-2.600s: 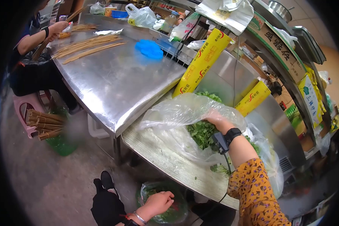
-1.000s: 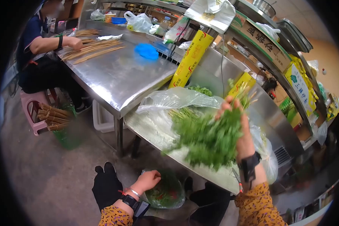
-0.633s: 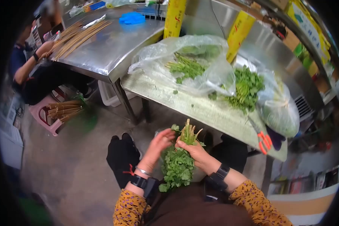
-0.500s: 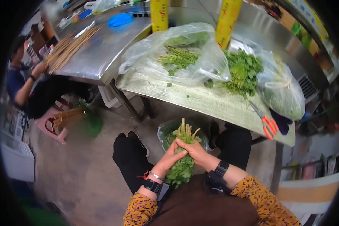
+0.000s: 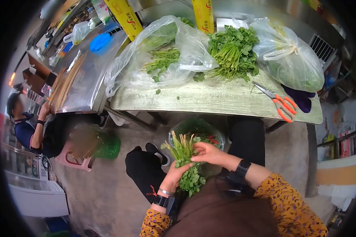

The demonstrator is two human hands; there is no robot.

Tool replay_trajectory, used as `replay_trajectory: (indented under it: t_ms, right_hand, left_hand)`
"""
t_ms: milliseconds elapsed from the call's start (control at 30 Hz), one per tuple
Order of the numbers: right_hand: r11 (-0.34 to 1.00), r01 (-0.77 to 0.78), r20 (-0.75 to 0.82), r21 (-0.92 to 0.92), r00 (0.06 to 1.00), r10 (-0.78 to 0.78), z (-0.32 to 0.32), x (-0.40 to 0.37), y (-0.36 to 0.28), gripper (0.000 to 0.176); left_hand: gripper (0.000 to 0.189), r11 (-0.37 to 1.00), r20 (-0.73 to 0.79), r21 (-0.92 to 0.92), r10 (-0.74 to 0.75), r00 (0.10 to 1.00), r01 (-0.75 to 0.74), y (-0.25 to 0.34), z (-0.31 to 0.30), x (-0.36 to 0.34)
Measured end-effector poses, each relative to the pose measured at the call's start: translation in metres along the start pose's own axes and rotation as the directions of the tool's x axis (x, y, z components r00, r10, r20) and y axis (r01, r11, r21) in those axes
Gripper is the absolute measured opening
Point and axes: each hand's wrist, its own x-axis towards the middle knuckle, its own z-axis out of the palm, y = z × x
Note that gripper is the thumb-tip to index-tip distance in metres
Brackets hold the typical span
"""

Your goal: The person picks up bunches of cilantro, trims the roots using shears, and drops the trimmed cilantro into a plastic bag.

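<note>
A bunch of cilantro (image 5: 191,179) is gripped in my left hand (image 5: 174,176), its leaves toward my lap and its pale stem ends pointing up and away. My right hand (image 5: 209,154) is at the right side of the stems, thumb and fingers closed on cilantro at the bunch's edge; the exact sprig is hard to make out. Just beyond my hands, on the floor, stands a bin lined with a clear bag (image 5: 221,136), holding greens and something red.
The worktable (image 5: 154,102) carries an open plastic bag (image 5: 124,69) with greens, a cilantro pile (image 5: 233,53), a tied bag (image 5: 292,59) and orange-handled scissors (image 5: 283,107). At left, a seated person (image 5: 27,128) handles sticks (image 5: 69,81) on a steel table (image 5: 85,89).
My right hand has come away from wrapping the bunch and now pinches at its right side. The stems have fanned out and tilted left. The camera view has shifted.
</note>
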Motion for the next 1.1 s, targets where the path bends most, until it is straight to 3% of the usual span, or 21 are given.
replay_trajectory:
  t_ms: [67,133,200,267,333,400,433,467,533,567,667,700,733,800,867,900,933,967,1000,1067,1100]
  right_hand:
    - [0.999,-0.008,0.051,0.051,0.999,0.005,-0.008,-0.010,-0.020,0.058]
    - [0.993,-0.082,0.082,-0.087,0.993,0.089,-0.020,-0.019,-0.032,0.053]
    - [0.981,-0.088,0.005,-0.170,0.996,0.091,-0.027,-0.023,-0.035,0.052]
    - [0.943,0.067,-0.295,-0.325,0.941,-0.169,-0.035,-0.023,-0.025,0.055]
    - [0.935,0.106,-0.315,-0.340,0.924,-0.219,-0.027,-0.018,-0.035,0.061]
    - [0.980,0.144,-0.162,-0.138,0.973,-0.165,-0.016,-0.007,-0.029,0.056]
    - [0.983,0.114,-0.179,-0.143,0.974,-0.138,-0.009,-0.002,-0.021,0.054]
    - [0.985,0.032,-0.081,-0.171,0.996,-0.046,-0.012,0.003,-0.014,0.042]
    - [0.930,-0.151,-0.055,-0.335,0.989,0.140,-0.017,0.010,-0.009,0.029]
    - [0.930,-0.149,-0.050,-0.336,0.989,0.141,-0.020,0.011,-0.006,0.029]
    - [0.969,-0.149,-0.098,-0.196,0.986,0.132,-0.026,0.006,-0.019,0.021]
    - [0.968,-0.060,-0.075,0.242,0.994,0.081,-0.029,0.005,-0.027,0.018]
    - [0.773,0.029,-0.076,0.634,0.997,0.025,-0.033,0.004,-0.034,0.016]
    - [0.625,0.137,-0.127,0.769,0.990,-0.060,-0.043,0.006,-0.041,0.012]
    - [0.909,0.071,-0.196,0.411,0.981,0.012,-0.047,0.011,-0.032,0.023]
    - [0.996,0.069,-0.261,-0.054,0.962,-0.081,-0.039,0.014,-0.026,0.039]
    - [0.862,0.030,-0.277,-0.506,0.941,-0.195,-0.030,0.014,-0.015,0.056]
    - [0.692,0.042,-0.256,-0.721,0.912,-0.322,-0.032,0.021,0.008,0.079]
    - [0.691,0.043,-0.256,-0.722,0.911,-0.324,-0.028,0.020,0.004,0.079]
    - [0.684,0.231,-0.126,-0.692,0.894,-0.429,-0.012,0.013,-0.018,0.081]
    - [0.653,0.250,-0.128,-0.715,0.872,-0.473,-0.008,0.011,-0.023,0.061]
  left_hand:
    - [0.038,1.000,-0.009,-0.001,-0.007,1.000,0.007,0.007,0.003,-0.008]
    - [0.037,0.997,-0.085,-0.050,-0.055,0.995,0.051,0.007,0.002,-0.012]
    - [0.038,0.997,-0.104,-0.058,-0.062,0.993,0.057,0.006,0.004,-0.011]
    - [0.037,0.997,-0.115,-0.018,-0.072,0.991,0.071,0.005,0.008,-0.006]
    - [0.036,0.998,-0.097,0.017,-0.056,0.994,0.058,-0.002,0.007,0.003]
    - [0.036,0.998,-0.081,0.055,-0.039,0.996,0.044,-0.009,0.005,0.009]
    - [0.034,0.997,-0.078,0.072,-0.033,0.996,0.038,-0.011,0.005,0.010]
    - [0.033,0.996,-0.077,0.087,-0.023,0.997,0.030,-0.013,0.004,0.013]
    - [0.033,0.995,-0.102,0.101,0.000,0.995,0.011,-0.017,0.001,0.015]
    - [0.032,0.993,-0.130,0.114,0.025,0.991,-0.010,-0.018,-0.001,0.016]
    - [0.031,0.995,-0.165,0.097,0.041,0.985,-0.025,-0.021,-0.007,0.016]
    - [0.031,0.995,-0.166,0.095,0.044,0.985,-0.028,-0.021,-0.008,0.015]
    - [0.031,0.996,-0.167,0.087,0.040,0.985,-0.026,-0.019,-0.009,0.015]
    - [0.031,0.997,-0.172,0.075,0.040,0.984,-0.027,-0.017,-0.009,0.012]
    - [0.027,1.000,-0.213,0.016,-0.015,0.977,0.019,-0.013,-0.009,0.008]
    - [0.027,1.000,-0.216,0.017,-0.012,0.976,0.016,-0.011,-0.008,0.006]
    - [0.028,1.000,-0.214,0.007,-0.028,0.976,0.030,-0.008,-0.007,0.004]
    - [0.028,0.999,-0.211,-0.002,-0.045,0.977,0.045,-0.007,-0.007,0.003]
    - [0.028,0.999,-0.210,-0.001,-0.043,0.977,0.044,-0.008,-0.009,0.004]
    - [0.030,0.999,-0.185,0.045,-0.016,0.983,0.025,-0.014,-0.013,0.005]
    - [0.030,0.999,-0.184,0.040,-0.021,0.983,0.028,-0.014,-0.012,0.004]
